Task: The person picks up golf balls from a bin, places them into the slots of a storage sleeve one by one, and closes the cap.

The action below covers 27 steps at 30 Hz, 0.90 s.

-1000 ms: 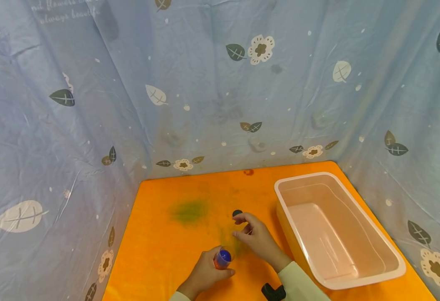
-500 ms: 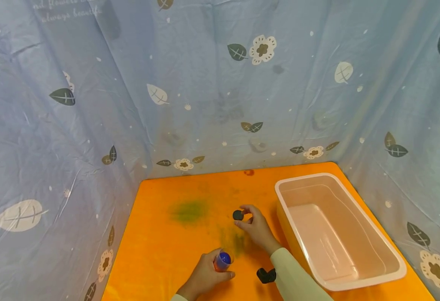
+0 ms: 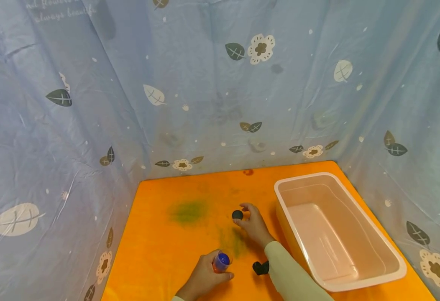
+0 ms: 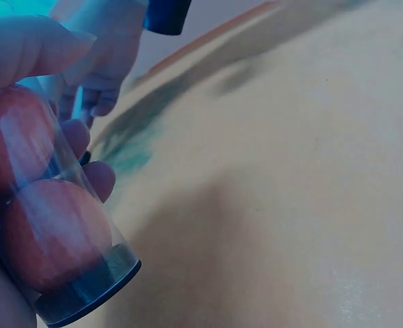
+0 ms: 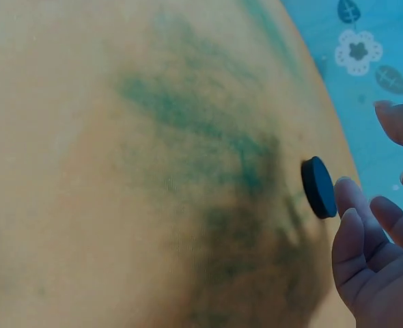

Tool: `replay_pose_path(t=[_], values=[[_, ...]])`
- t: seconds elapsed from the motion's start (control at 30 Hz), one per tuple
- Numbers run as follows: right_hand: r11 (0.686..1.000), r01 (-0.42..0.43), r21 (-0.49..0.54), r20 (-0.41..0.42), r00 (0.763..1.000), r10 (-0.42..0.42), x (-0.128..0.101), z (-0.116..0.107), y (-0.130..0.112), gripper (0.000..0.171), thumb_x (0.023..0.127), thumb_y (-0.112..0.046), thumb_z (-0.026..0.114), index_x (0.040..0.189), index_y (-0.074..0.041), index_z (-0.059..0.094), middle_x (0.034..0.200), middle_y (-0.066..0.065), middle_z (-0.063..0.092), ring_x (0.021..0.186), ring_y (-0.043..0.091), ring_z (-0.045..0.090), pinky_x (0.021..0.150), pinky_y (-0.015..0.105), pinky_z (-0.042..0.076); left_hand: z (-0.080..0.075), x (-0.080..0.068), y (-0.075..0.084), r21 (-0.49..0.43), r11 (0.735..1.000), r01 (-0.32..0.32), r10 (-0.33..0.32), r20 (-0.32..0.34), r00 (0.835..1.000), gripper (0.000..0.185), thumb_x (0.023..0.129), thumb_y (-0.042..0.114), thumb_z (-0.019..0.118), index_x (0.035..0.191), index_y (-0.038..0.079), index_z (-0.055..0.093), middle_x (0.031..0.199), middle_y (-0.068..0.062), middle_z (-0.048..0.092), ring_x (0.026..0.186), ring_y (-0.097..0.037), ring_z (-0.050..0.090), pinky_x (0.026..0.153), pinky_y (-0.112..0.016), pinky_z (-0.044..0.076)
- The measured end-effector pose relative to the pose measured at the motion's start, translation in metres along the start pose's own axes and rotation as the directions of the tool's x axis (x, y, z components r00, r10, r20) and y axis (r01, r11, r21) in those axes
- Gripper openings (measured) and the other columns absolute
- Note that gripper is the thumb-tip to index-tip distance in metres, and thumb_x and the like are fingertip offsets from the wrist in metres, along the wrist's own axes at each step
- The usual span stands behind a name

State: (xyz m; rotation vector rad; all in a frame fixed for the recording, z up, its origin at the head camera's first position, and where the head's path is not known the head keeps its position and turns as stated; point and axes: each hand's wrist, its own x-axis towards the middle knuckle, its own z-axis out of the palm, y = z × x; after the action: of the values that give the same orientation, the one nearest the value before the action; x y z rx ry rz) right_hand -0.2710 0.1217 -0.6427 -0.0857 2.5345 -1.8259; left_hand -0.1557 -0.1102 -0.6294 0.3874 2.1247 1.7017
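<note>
My left hand (image 3: 206,274) grips a clear tube (image 3: 221,261) at the front middle of the table. A blue ball (image 3: 223,258) shows at its mouth. In the left wrist view, reddish balls (image 4: 58,232) are stacked inside, above a black end cap (image 4: 95,290). Farther back, my right hand (image 3: 255,224) reaches to a small round black lid (image 3: 237,214). Thumb and fingers are spread around the lid in the head view. From the right wrist, the lid (image 5: 318,187) appears right at the fingertips (image 5: 350,195), with no pinch visible.
A large pale plastic tub (image 3: 291,219) stands on the right of the orange table (image 3: 159,242). Blue patterned curtains (image 3: 205,92) enclose the back and sides. A black device (image 3: 260,268) sits by the right forearm. Green stains (image 3: 190,211) mark the tabletop.
My right hand has shifted slightly and its fingers have moved off the lid, so the whole lid shows. The black device has moved with the right arm. The left hand keeps holding the tube.
</note>
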Motion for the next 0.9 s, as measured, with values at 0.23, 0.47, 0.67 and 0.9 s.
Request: replay_pose_path(t=[0.23, 0.47, 0.67, 0.9], values=[[0.997, -0.012, -0.073, -0.008, 1.0, 0.012, 0.013, 0.005, 0.003, 0.062, 0.096, -0.012, 0.086, 0.149, 0.0, 0.056, 0.138, 0.021, 0.057, 0.125, 0.04, 0.058, 0.105, 0.057, 0.051, 0.0, -0.002, 0.001, -0.016, 1.0, -0.018, 0.018, -0.018, 1.0, 0.033, 0.09, 0.01, 0.09, 0.117, 0.013, 0.074, 0.101, -0.015, 0.076, 0.083, -0.016, 0.068, 0.076, -0.029, 0.057], [0.988, -0.027, -0.15, -0.009, 1.0, 0.026, 0.017, 0.011, 0.017, 0.06, 0.094, -0.013, 0.089, 0.145, -0.003, 0.06, 0.134, 0.017, 0.059, 0.122, 0.037, 0.062, 0.106, 0.054, 0.052, 0.001, -0.003, -0.001, -0.003, 1.0, -0.007, 0.007, -0.028, 1.0, 0.032, 0.089, 0.01, 0.091, 0.115, 0.014, 0.073, 0.099, -0.013, 0.075, 0.08, -0.013, 0.065, 0.075, -0.028, 0.055], [0.977, -0.007, -0.215, -0.027, 1.0, 0.001, 0.02, 0.017, 0.022, 0.057, 0.093, -0.013, 0.089, 0.144, -0.004, 0.064, 0.136, 0.017, 0.062, 0.121, 0.039, 0.064, 0.104, 0.057, 0.052, -0.001, -0.004, -0.002, 0.008, 1.0, 0.005, -0.005, -0.027, 1.0, 0.031, 0.09, 0.011, 0.091, 0.116, 0.015, 0.073, 0.1, -0.013, 0.075, 0.081, -0.014, 0.065, 0.075, -0.029, 0.055], [0.948, -0.012, -0.318, -0.054, 0.999, -0.005, 0.019, 0.022, 0.021, 0.053, 0.094, -0.011, 0.088, 0.142, -0.006, 0.067, 0.135, 0.015, 0.062, 0.121, 0.038, 0.065, 0.106, 0.057, 0.05, -0.002, -0.005, -0.002, 0.015, 1.0, -0.012, 0.013, -0.025, 1.0, 0.031, 0.091, 0.012, 0.091, 0.116, 0.014, 0.073, 0.099, -0.012, 0.076, 0.081, -0.013, 0.066, 0.076, -0.029, 0.055]])
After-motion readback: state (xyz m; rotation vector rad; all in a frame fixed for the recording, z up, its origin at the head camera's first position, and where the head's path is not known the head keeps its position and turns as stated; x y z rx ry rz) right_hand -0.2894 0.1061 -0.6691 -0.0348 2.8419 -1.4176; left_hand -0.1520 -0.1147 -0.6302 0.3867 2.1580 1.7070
